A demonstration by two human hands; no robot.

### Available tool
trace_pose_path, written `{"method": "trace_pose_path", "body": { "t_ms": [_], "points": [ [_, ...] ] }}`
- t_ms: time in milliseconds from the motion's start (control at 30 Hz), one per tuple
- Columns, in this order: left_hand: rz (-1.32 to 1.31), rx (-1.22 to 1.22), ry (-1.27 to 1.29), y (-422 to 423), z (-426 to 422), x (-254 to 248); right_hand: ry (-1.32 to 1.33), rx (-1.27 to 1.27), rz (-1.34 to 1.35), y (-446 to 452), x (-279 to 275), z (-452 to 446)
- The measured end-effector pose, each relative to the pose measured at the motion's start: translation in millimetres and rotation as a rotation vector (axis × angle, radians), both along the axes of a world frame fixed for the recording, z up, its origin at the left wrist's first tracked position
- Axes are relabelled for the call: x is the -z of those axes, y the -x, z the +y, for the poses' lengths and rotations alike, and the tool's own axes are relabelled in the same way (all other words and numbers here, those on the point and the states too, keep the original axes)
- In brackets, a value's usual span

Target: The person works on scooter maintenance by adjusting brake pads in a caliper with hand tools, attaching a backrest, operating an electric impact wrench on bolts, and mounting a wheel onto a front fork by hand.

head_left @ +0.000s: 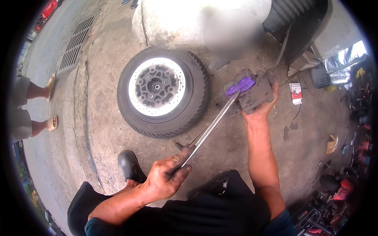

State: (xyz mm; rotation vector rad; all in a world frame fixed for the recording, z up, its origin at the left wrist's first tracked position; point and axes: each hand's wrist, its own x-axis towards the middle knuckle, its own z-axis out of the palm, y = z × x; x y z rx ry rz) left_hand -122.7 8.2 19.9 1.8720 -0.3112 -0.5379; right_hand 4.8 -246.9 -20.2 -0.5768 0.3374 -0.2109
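Observation:
My left hand (167, 177) is closed around the near end of a long, thin metal bar (215, 122), which slants up to the right. The bar's exact kind I cannot make out. Its far tip meets a purple two-lobed part (241, 85) on a dark, grimy brake caliper (256, 94). From below and the right, my right hand (264, 107) grips the caliper, its fingers partly hidden behind it. To the left of the caliper, a wheel with a black tyre (124, 105) and a drilled brake disc (136, 103) lies flat on the floor.
A hose (281, 51) runs up from the caliper. A red-and-white box (295, 93) and a torn piece of cardboard (332, 144) lie to the right. Dark parts and red items crowd the lower right. Another person's legs (37, 92) stand at the left, near a drain grate (76, 43).

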Motion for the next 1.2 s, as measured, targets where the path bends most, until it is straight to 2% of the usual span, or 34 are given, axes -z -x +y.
{"method": "trace_pose_path", "body": {
  "t_ms": [267,367,400,500,533,633,667,767,800,933,1033,1067,1133,1200],
  "points": [
    [0.011,-0.032,-0.026,0.7,-9.1,-6.4,0.022,-0.063,-0.09,1.4,2.6,-0.6],
    [0.039,-0.089,-0.055,9.2,-23.0,-10.8,0.2,0.103,0.045,0.2,10.8,0.9],
    [0.043,-0.085,-0.062,3.8,-21.8,-15.8,0.196,0.075,0.04,-1.3,12.4,-0.1],
    [0.217,-0.064,0.009,-17.7,-9.9,-27.7,0.2,0.011,0.057,1.9,14.1,-2.1],
    [0.513,-0.033,-0.109,-34.0,-8.4,-44.5,0.213,0.003,0.067,3.0,10.0,-0.6],
    [0.533,-0.083,0.019,-44.5,-1.8,-38.1,0.205,0.032,0.05,-0.1,11.0,-6.4],
    [0.332,0.014,0.031,-38.0,1.1,-26.1,0.196,0.048,0.041,-0.2,14.7,-8.1],
    [0.496,0.014,0.085,-26.7,-6.0,-39.3,0.12,0.135,-0.025,-2.1,28.4,-5.5],
    [0.741,-0.006,0.059,-28.5,-2.1,-54.1,0.116,0.128,-0.03,-0.5,28.9,-4.9],
    [0.812,-0.105,0.117,-10.4,18.0,-57.5,0.12,0.054,-0.117,2.1,17.2,2.6],
    [0.546,-0.104,0.044,-0.9,14.9,-49.0,0.146,0.03,-0.122,5.0,23.2,-5.1],
    [0.48,-0.064,-0.06,-4.5,11.5,-52.1,0.153,0.025,-0.11,5.5,27.3,-7.3],
    [0.346,-0.055,-0.042,1.8,7.3,-42.6,0.137,0.037,-0.066,4.1,29.0,-9.6],
    [0.368,-0.009,-0.116,-1.2,8.8,-42.4,0.135,0.018,-0.061,4.6,33.2,-13.7]
  ]
}}
